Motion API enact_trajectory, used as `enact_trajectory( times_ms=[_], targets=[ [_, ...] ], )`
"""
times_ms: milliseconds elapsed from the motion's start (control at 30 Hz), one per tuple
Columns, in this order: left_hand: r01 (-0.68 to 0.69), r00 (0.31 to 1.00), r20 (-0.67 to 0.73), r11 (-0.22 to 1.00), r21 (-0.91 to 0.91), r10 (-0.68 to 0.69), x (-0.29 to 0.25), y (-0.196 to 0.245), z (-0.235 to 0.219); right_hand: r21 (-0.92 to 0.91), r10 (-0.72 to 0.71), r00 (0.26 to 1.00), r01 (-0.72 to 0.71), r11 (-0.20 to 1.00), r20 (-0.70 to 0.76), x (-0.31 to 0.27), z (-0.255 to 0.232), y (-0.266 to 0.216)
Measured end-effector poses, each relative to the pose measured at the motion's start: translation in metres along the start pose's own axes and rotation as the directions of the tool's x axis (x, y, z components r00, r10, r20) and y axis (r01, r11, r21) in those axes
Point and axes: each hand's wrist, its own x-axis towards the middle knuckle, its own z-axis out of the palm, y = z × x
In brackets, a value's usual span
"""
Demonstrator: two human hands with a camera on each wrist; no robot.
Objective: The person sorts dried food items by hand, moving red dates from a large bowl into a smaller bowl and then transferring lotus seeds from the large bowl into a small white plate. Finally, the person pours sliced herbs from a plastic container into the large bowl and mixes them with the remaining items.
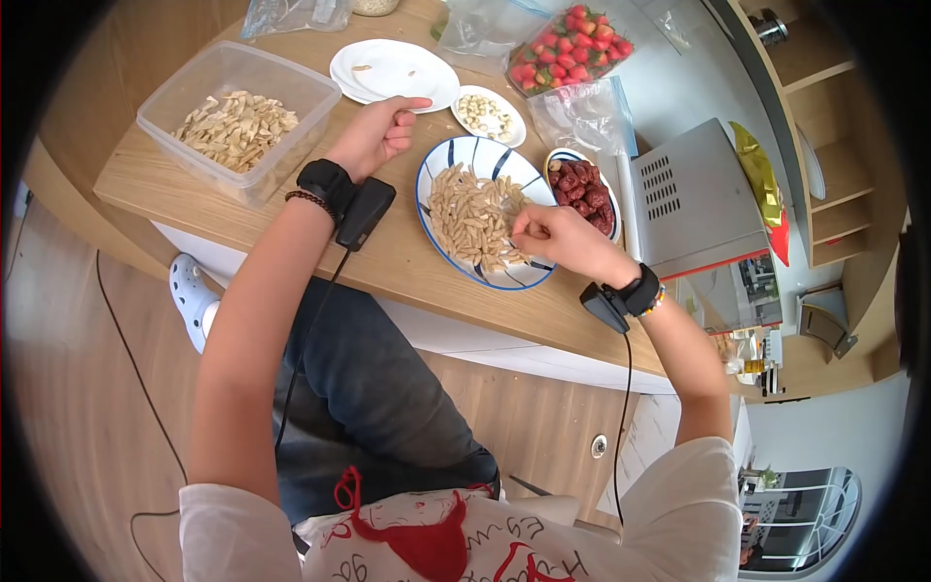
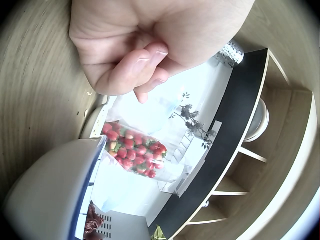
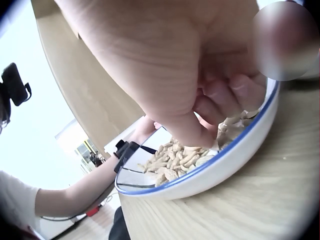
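My right hand [image 1: 562, 238] reaches into a white bowl with a blue rim [image 1: 449, 269], thumb and fingers bent inward. The bowl holds a heap of tan, spindle-shaped dried pieces [image 1: 465, 209]. In the right wrist view, the thumb and fingertips meet low among the dried pieces [image 3: 172, 160] and pinch a pale one, mostly hidden. To the left, my left hand [image 1: 378, 136] hovers by a white plate [image 1: 373, 60], index finger stretched toward its edge. Its other fingers [image 2: 132, 67] are curled toward the palm, with nothing visible in them. A couple of small tan pieces lie on that plate.
A clear plastic box [image 1: 160, 145] of pale dried slices stands left. Beyond the bowl are a small dish [image 1: 518, 131] of cream-coloured seeds, dried red dates [image 1: 582, 189] and a bag of strawberries [image 1: 572, 48]. A grey metal-cased appliance [image 1: 693, 204] stands right.
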Motion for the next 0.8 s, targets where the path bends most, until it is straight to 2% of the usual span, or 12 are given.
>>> enact_trajectory(
  times_ms=[100, 133, 200, 300, 333, 433, 467, 533, 600, 700, 767, 800],
  targets=[
    [0.000, 1.000, 0.001, 1.000, -0.006, 0.000, 0.000, 0.001, 0.000, 0.333, -0.030, 0.997, 0.050, 0.942, -0.064, 0.001, -0.003, 0.022],
    [0.002, 1.000, 0.004, 1.000, -0.010, -0.002, 0.000, 0.001, 0.000, 0.609, -0.062, 0.998, 0.057, 0.791, -0.014, 0.003, -0.006, 0.029],
    [0.003, 1.000, -0.007, 1.000, 0.000, -0.003, 0.000, 0.000, 0.000, 0.959, -0.159, 0.986, 0.000, 0.282, 0.047, 0.005, -0.013, 0.034],
    [-0.005, 1.000, 0.012, 1.000, -0.018, 0.005, 0.001, 0.000, -0.001, 0.999, -0.024, 0.998, 0.051, -0.016, -0.051, -0.001, -0.014, 0.026],
    [-0.009, 1.000, 0.023, 1.000, -0.029, 0.009, 0.001, -0.001, -0.002, 0.999, 0.012, 0.999, 0.039, -0.034, -0.039, 0.001, -0.014, 0.022],
    [-0.001, 1.000, 0.005, 1.000, -0.006, 0.001, 0.001, -0.001, -0.001, 0.987, 0.071, 0.991, -0.124, 0.106, 0.116, 0.007, -0.013, 0.022],
    [-0.003, 1.000, 0.007, 1.000, -0.008, 0.003, 0.001, 0.000, -0.001, 0.927, 0.122, 0.988, -0.135, 0.351, 0.098, 0.008, -0.011, 0.020],
    [-0.005, 1.000, 0.007, 1.000, -0.011, 0.005, 0.001, 0.000, -0.001, 0.635, 0.201, 0.979, -0.173, 0.753, 0.028, 0.011, -0.006, 0.007],
    [0.002, 1.000, 0.000, 1.000, -0.017, -0.002, 0.000, 0.000, -0.002, 0.388, 0.059, 0.996, -0.029, 0.921, -0.066, 0.018, -0.003, -0.002],
    [0.005, 1.000, 0.008, 1.000, -0.031, -0.005, 0.000, 0.000, -0.001, 0.105, -0.061, 0.990, 0.075, 0.992, -0.127, 0.024, 0.002, -0.014],
    [0.005, 1.000, 0.016, 1.000, -0.027, -0.004, 0.001, 0.000, -0.001, -0.072, -0.199, 0.966, 0.190, 0.979, -0.164, 0.030, 0.012, -0.010],
    [0.006, 1.000, 0.017, 1.000, -0.018, -0.005, 0.001, 0.000, -0.001, -0.089, -0.207, 0.964, 0.195, 0.977, -0.167, 0.031, 0.013, -0.012]
  ],
)
